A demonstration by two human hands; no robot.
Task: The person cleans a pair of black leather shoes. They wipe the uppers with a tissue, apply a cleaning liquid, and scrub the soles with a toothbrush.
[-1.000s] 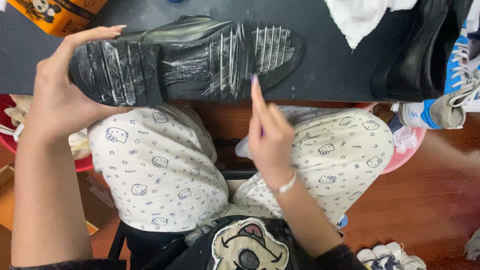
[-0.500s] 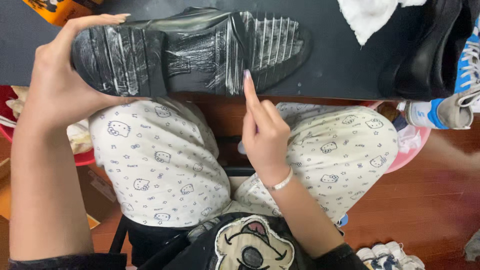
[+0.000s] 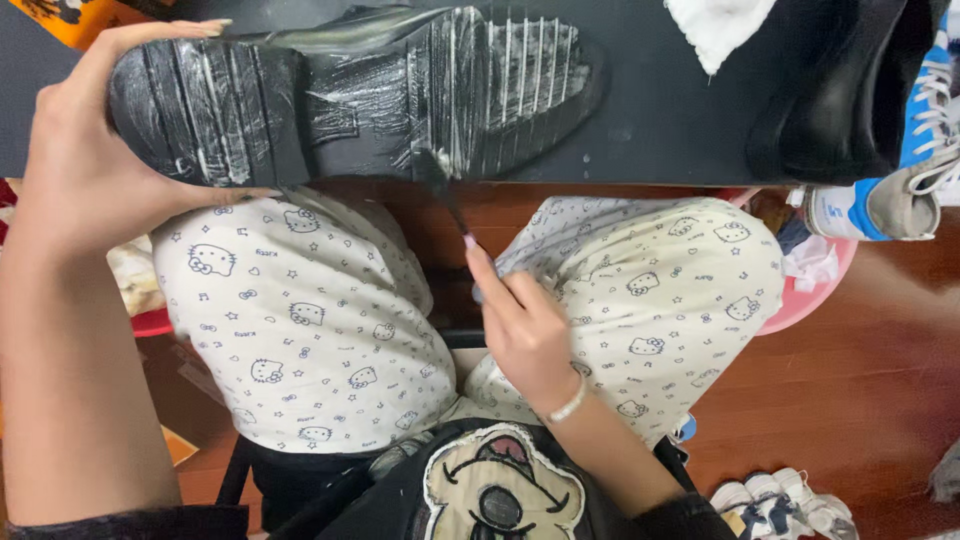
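A dark flat tabletop (image 3: 660,120) fills the top of the frame. Below it, the person's lap in cream trousers printed with small cartoon cats (image 3: 320,320) takes up the middle, over a reddish-brown wooden floor (image 3: 860,380) at the right.

On the table's near edge, upper left to centre, lies a black leather shoe turned sole-up, its ridged rubber sole (image 3: 350,95) streaked with a pale glossy coat. A second black shoe (image 3: 840,90) sits at the upper right, beside a crumpled white cloth (image 3: 715,25) and a blue-and-white sneaker (image 3: 900,170) at the right edge.

The left hand (image 3: 90,160) wraps the heel end, fingers curled over the far side and thumb along the near rim, gripping it firmly. The right hand (image 3: 525,325), mid-frame, pinches a thin dark brush (image 3: 445,190) between closed fingers; its tip touches the sole's near edge at the arch.

To do this well, I judge that strokes should follow the grooves, the layer should be thin and even right to the rim, and the heel must be braced so the shoe does not rock.
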